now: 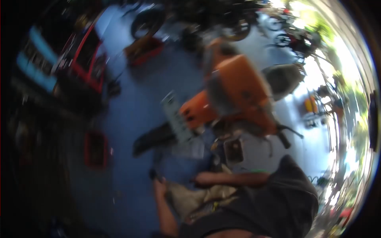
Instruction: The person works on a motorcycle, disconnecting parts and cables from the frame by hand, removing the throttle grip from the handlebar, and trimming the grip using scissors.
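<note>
Motion blur smears the whole view. My left hand (pixel 159 181) is low, left of my lap, with a small dark thing at its fingers that I cannot make out. My right hand (pixel 203 179) is over my lap, near my light-coloured trousers (pixel 184 200); its fingers are too blurred to read. Beyond my hands is an orange motorcycle (pixel 242 81) with a black tyre (pixel 154 139) and a pale plate-like piece (pixel 176 117) near the tyre. Neither hand visibly touches the motorcycle.
A red bin (pixel 95 150) is on the blue floor (pixel 131 107) at left. An open container (pixel 234 151) lies beside the motorcycle. Another red box (pixel 145 51) is further back, near a red-framed cart (pixel 85 55). More motorcycles (pixel 289 37) stand at the upper right.
</note>
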Available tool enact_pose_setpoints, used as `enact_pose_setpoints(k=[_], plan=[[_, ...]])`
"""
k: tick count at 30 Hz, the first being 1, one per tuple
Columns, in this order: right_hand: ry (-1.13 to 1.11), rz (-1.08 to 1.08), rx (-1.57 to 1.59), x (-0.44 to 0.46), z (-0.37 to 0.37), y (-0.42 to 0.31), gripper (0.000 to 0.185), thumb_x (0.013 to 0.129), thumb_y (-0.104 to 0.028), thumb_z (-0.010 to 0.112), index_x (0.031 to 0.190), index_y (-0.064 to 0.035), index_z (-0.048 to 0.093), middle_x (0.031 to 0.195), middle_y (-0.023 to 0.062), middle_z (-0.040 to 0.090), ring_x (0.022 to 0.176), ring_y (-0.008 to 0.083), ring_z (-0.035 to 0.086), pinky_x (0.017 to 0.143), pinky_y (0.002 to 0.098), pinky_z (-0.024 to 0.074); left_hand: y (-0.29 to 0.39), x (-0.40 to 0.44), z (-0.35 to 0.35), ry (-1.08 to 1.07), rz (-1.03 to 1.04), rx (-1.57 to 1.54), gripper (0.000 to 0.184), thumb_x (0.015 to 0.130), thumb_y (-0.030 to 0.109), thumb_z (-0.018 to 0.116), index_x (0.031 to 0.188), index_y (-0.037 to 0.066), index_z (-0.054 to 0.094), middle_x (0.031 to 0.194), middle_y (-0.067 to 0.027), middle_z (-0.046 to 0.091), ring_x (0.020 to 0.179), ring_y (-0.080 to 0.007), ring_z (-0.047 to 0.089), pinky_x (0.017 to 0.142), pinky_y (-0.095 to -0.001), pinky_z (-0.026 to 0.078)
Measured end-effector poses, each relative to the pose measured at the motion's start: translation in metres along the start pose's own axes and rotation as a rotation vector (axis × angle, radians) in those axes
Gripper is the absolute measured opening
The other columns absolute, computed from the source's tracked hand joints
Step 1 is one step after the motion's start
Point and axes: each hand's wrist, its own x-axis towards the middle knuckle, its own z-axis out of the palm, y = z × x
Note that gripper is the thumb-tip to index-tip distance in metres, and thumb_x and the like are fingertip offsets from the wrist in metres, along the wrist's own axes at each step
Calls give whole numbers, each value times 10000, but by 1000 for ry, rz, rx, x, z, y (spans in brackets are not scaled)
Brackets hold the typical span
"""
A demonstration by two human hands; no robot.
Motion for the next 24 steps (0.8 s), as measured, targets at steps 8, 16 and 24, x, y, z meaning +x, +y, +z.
enact_pose_setpoints(k=[8, 16, 24], plan=[[1080, 342, -428, 125, -208, -99, 556, 771, -87, 619, 1301, 14, 486, 1280, 288, 497, 1193, 439, 481, 1014, 519, 384, -187, -60, -254, 72, -511, 294, 458, 892, 314, 679, 1101, -87, 607, 1063, -291, 638, 1015, -442, 611, 876, -473, 480], [1197, 946, -414, 138, -225, -33, 774, 816, -310, 664, 1422, 44, 336, 1470, 273, 332, 1386, 411, 291, 1150, 524, 203, -80, 100, -433, 160, -225, 482, 420, 911, 255, 650, 1166, -74, 593, 1111, -270, 644, 1062, -410, 614, 917, -471, 470], [1223, 1046, -345, 153, -237, -30, 776, 833, -344, 655, 1421, 39, 324, 1484, 219, 337, 1402, 377, 285, 1164, 491, 202, 147, 277, -431, -20, 261, 253, 531, 914, 347, 607, 1198, -100, 575, 1184, -292, 619, 1129, -440, 584, 996, -454, 438]])
